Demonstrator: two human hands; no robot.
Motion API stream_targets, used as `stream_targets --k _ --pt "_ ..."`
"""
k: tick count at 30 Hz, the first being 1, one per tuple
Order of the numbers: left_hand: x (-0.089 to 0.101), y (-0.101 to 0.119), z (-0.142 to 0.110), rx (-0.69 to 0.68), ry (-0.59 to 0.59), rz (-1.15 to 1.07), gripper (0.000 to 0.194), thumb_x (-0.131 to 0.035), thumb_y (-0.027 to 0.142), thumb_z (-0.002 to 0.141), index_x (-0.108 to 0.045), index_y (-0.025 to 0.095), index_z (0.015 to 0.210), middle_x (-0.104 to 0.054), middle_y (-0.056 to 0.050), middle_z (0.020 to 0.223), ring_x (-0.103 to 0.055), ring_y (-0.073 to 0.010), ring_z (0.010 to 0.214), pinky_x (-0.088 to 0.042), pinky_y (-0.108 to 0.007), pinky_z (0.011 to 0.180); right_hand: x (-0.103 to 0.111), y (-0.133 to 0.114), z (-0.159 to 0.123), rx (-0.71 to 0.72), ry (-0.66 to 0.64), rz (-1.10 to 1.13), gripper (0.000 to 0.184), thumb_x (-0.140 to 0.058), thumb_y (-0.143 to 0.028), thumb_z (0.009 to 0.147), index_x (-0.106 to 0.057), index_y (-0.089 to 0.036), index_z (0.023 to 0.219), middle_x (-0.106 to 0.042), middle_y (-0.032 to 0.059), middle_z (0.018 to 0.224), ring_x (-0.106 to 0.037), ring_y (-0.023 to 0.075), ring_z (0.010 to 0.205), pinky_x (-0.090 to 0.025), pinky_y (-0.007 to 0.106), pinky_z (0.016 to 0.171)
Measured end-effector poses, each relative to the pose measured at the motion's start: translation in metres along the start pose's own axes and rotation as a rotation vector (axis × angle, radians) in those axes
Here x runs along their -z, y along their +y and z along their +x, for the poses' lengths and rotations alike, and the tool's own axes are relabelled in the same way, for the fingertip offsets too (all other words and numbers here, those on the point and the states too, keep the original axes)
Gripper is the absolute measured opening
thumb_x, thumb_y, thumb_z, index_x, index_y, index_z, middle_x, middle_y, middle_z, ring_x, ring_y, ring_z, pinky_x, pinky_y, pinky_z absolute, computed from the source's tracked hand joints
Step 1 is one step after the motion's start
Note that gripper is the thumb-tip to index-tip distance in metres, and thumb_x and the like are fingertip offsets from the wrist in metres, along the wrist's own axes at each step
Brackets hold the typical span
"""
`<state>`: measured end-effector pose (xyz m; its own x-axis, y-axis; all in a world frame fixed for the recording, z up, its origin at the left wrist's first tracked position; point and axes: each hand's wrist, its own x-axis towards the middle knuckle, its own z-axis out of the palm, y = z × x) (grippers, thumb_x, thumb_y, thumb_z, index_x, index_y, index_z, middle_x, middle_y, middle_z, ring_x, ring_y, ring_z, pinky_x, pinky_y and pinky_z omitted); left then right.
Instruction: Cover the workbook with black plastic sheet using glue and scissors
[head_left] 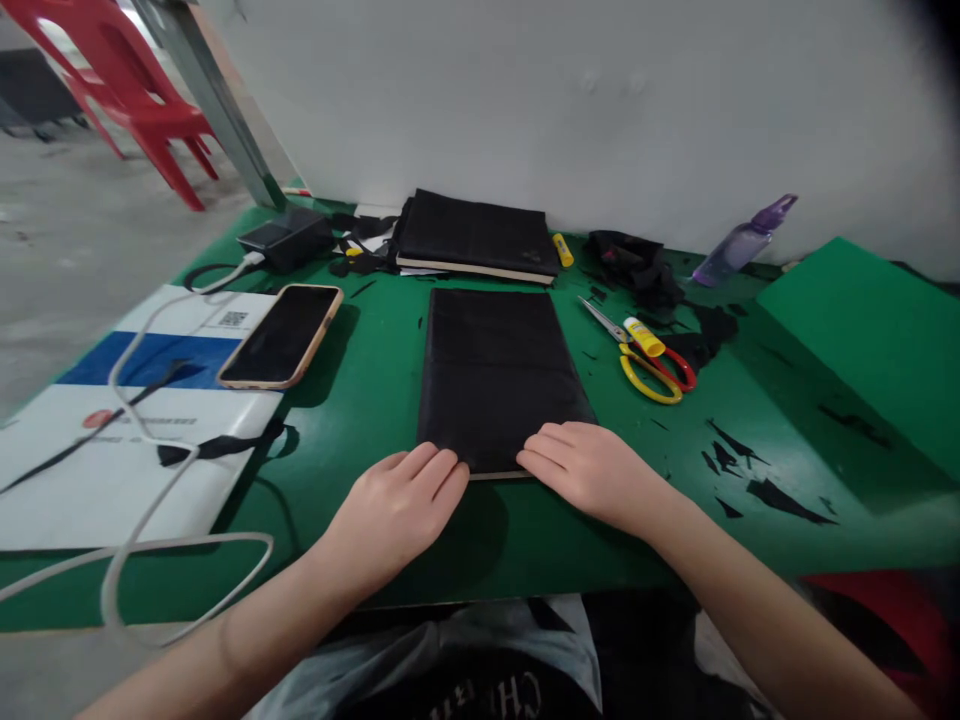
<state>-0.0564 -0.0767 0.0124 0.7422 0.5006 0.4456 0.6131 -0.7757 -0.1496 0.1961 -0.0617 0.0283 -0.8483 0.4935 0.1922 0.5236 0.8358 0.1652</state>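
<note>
A black-covered book (495, 370) lies closed on the green table, its pale page edge showing along the near side. At the near left corner of that book, my left hand (405, 500) is closed with its fingers curled over the cover. My right hand (592, 465) grips the near right corner in the same way. Both thumbs are hidden under the hands. Right of the book are scissors (649, 372) with red and yellow handles, and a yellow glue stick (645, 337) rests on them.
Behind lie more black-covered books (476, 232), a black adapter (289, 238) and crumpled black material (634, 265). At left a phone (283, 335) and a white cable (139, 440) rest on a printed bag (150, 500). A purple bottle (739, 245) leans near a green board (870, 340); black scraps (787, 498) lie at right.
</note>
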Motion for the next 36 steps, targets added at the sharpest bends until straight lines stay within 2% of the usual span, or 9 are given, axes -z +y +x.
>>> stream_targets --k 4,9,14,16,19,22,26,32,36 --pt "0.003 -0.002 -0.002 -0.013 -0.003 -0.008 0.025 -0.041 0.001 0.088 -0.063 0.009 0.097 -0.068 -0.008 0.086 -0.065 -0.0221 0.079 -0.057 -0.033 0.059 -0.006 -0.004 -0.007 0.044 0.084 -0.094 0.022 -0.045 -0.005 0.091 -0.064 -0.01 0.1 -0.067 0.0086 0.089 -0.057 0.0175 0.081 -0.044 0.031 0.066" --pt "0.005 -0.007 -0.004 -0.061 -0.011 -0.02 0.026 -0.04 0.003 0.089 -0.064 0.009 0.096 -0.069 -0.008 0.086 -0.066 -0.0228 0.077 -0.057 -0.035 0.059 -0.007 -0.008 -0.01 0.088 0.129 -0.168 0.02 -0.048 -0.005 0.09 -0.065 -0.009 0.098 -0.068 0.0085 0.091 -0.059 0.0177 0.08 -0.047 0.033 0.068" --pt "0.003 -0.008 -0.008 -0.077 0.001 -0.019 0.024 -0.042 0.004 0.089 -0.064 0.009 0.095 -0.069 -0.008 0.086 -0.065 -0.0224 0.077 -0.057 -0.033 0.058 -0.008 -0.01 -0.01 0.046 0.168 -0.194 0.021 -0.05 -0.006 0.088 -0.065 -0.008 0.103 -0.069 0.0089 0.096 -0.06 0.019 0.083 -0.049 0.035 0.071" --pt "0.002 -0.008 -0.009 -0.079 -0.002 -0.016 0.024 -0.042 0.003 0.089 -0.064 0.009 0.095 -0.069 -0.008 0.086 -0.065 -0.0224 0.077 -0.056 -0.033 0.057 -0.006 -0.008 -0.012 0.026 0.154 -0.186 0.025 -0.049 -0.007 0.089 -0.063 -0.009 0.111 -0.069 0.0095 0.103 -0.06 0.0195 0.088 -0.05 0.035 0.073" --pt "0.003 -0.007 -0.008 -0.082 -0.007 -0.008 0.025 -0.041 0.003 0.089 -0.064 0.009 0.096 -0.068 -0.009 0.087 -0.065 -0.0225 0.078 -0.056 -0.033 0.057 0.0 -0.003 -0.018 0.089 0.096 -0.175 0.032 -0.048 -0.007 0.09 -0.059 -0.009 0.119 -0.068 0.0095 0.11 -0.061 0.0196 0.092 -0.05 0.036 0.076" --pt "0.003 -0.007 -0.007 -0.08 -0.008 -0.003 0.026 -0.04 0.003 0.089 -0.064 0.009 0.096 -0.068 -0.009 0.088 -0.065 -0.0225 0.078 -0.055 -0.033 0.056 0.005 0.002 -0.025 0.152 0.094 -0.181 0.03 -0.049 -0.007 0.089 -0.061 -0.009 0.116 -0.068 0.0089 0.109 -0.061 0.0194 0.091 -0.051 0.037 0.079" --pt "0.003 -0.008 -0.009 -0.079 -0.008 -0.009 0.025 -0.041 0.002 0.088 -0.064 0.01 0.095 -0.068 -0.009 0.089 -0.064 -0.0227 0.078 -0.055 -0.033 0.057 0.006 0.003 -0.034 0.146 0.13 -0.194 0.025 -0.049 -0.006 0.089 -0.065 -0.01 0.107 -0.07 0.0083 0.102 -0.062 0.0191 0.089 -0.052 0.038 0.082" --pt "0.002 -0.006 -0.009 -0.06 -0.042 0.011 0.023 -0.044 0.003 0.087 -0.064 0.01 0.094 -0.068 -0.009 0.088 -0.063 -0.0224 0.077 -0.052 -0.034 0.059 0.001 0.002 -0.038 0.137 0.097 -0.186 0.026 -0.051 -0.004 0.087 -0.064 -0.008 0.109 -0.07 0.0092 0.1 -0.062 0.0197 0.088 -0.053 0.037 0.079" --pt "0.003 -0.005 -0.009 -0.019 -0.057 0.034 0.02 -0.048 0.003 0.086 -0.065 0.011 0.091 -0.068 -0.008 0.087 -0.061 -0.0219 0.073 -0.051 -0.036 0.06 0.002 0.002 -0.04 0.108 0.046 -0.188 0.03 -0.049 -0.003 0.088 -0.063 -0.011 0.113 -0.069 0.0083 0.104 -0.061 0.0185 0.091 -0.053 0.036 0.082"
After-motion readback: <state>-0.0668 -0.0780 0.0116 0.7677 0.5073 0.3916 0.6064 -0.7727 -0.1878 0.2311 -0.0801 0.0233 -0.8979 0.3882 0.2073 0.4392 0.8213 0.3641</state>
